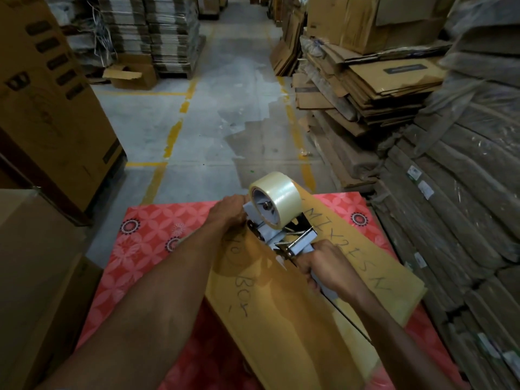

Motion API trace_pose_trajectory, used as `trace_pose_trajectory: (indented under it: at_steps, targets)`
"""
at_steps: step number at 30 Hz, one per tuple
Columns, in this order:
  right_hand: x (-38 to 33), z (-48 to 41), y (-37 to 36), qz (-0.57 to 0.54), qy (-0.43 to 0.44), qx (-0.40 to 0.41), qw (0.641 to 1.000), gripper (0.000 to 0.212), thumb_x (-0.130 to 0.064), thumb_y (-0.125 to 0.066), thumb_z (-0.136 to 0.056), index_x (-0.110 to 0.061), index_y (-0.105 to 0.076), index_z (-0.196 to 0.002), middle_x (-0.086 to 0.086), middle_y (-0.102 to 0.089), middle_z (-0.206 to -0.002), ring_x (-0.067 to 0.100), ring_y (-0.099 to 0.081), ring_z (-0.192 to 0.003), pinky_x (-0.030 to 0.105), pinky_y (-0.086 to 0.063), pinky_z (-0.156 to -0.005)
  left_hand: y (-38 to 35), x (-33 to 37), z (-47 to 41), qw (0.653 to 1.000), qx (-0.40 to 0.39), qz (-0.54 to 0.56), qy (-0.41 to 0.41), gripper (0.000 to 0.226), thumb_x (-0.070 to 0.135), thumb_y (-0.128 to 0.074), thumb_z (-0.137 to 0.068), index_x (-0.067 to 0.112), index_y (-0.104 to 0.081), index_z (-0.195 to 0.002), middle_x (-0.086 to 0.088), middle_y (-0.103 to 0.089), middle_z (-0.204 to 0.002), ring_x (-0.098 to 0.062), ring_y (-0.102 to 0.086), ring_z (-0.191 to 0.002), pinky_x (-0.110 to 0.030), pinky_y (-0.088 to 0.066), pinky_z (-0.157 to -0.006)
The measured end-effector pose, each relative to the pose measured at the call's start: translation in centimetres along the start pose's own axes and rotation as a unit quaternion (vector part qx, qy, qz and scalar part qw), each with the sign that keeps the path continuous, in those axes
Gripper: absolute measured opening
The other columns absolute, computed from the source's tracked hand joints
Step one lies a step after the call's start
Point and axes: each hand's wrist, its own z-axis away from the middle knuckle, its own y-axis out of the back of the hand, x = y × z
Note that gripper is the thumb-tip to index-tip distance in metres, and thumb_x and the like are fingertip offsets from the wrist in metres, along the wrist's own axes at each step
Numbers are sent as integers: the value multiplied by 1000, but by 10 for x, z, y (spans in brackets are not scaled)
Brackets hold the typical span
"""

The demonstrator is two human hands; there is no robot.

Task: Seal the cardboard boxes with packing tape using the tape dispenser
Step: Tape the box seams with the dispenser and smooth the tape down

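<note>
A brown cardboard box [284, 311] with handwritten black letters lies on a red patterned table [146, 249]. On its top sits a grey tape dispenser [281, 235] carrying a roll of clear packing tape [277, 199]. My right hand [326, 268] grips the dispenser's handle at the near end. My left hand [229, 212] rests at the dispenser's far left side, fingers pressed at the tape end on the box; what the fingertips pinch is hidden.
Large boxes [47, 88] stand at the left, next to the table. Stacks of flattened cardboard [365, 88] and bundled sheets [455, 220] fill the right. A grey floor aisle [225, 114] with yellow lines runs ahead, with an open box [130, 74] on it.
</note>
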Motion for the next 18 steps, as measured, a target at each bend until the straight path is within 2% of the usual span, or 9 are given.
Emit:
trace_pose_trajectory:
  at_steps: [2,3,5,7,8,11,13,15,18]
  targets:
    - [10,12,8,15,0,5,1000,10,0,-55,-57,-6,-52,-50,11,-51,-44,21,-45,-37,26,-36,-42,-2,-1,5,1000,13,-21,-2,36,26,-48,-102,11,-50,-134,-17,-58,-129,-38,-57,-115,-45,-49,-95]
    - [18,19,13,22,-5,9,1000,15,3,-55,-59,-7,-53,-49,11,-52,-44,21,-44,-37,25,-35,-42,-3,0,6,1000,24,-17,9,42,33,-40,-105,11,-47,-140,-18,-57,-131,-39,-56,-117,-45,-48,-96]
    - [34,33,19,39,-18,6,999,20,5,-55,-63,-9,-54,-48,7,-53,-43,21,-45,-38,25,-36,-43,-4,2,7,998,52,2,43,64,55,-18,-104,13,-51,-140,-19,-58,-133,-40,-56,-119,-46,-44,-99]
    - [43,43,18,65,-28,1,997,23,1,-57,-64,-14,-53,-46,2,-53,-41,21,-47,-40,26,-38,-44,-8,8,8,994,83,-1,72,83,65,0,-95,15,-50,-140,-18,-58,-133,-41,-55,-118,-51,-43,-100]
    - [43,45,17,50,-35,9,998,19,-2,-57,-58,-14,-52,-44,5,-53,-41,22,-46,-39,26,-37,-44,-11,15,13,990,109,-11,86,82,64,-1,-94,15,-47,-141,-17,-55,-134,-41,-52,-120,-54,-41,-101]
    - [38,44,15,2,-36,26,999,17,-1,-53,-51,-13,-52,-39,15,-50,-44,21,-44,-37,27,-35,-43,-27,40,41,978,191,-18,80,56,47,-36,-102,9,-38,-143,-15,-43,-143,-37,-41,-130,-54,-31,-108]
    - [36,44,16,4,-31,23,999,23,5,-52,-55,-12,-52,-39,16,-49,-43,22,-43,-37,26,-35,-42,-45,42,52,980,192,-20,43,69,43,-46,-98,9,-22,-153,-13,-32,-154,-33,-31,-141,-54,-21,-115]
    - [35,44,15,13,-24,17,999,19,4,-53,-56,-9,-54,-42,15,-49,-43,22,-42,-37,25,-34,-41,-54,31,46,984,171,-24,40,88,46,-54,-93,8,-8,-158,-11,-18,-163,-32,-17,-150,-56,-11,-119]
    - [26,37,8,32,-17,12,999,7,1,-54,-57,1,-55,-50,13,-47,-43,23,-42,-39,27,-33,-42,-43,22,31,985,155,-61,47,101,48,-63,-87,11,-2,-159,-7,-12,-166,-31,-11,-152,-57,-11,-119]
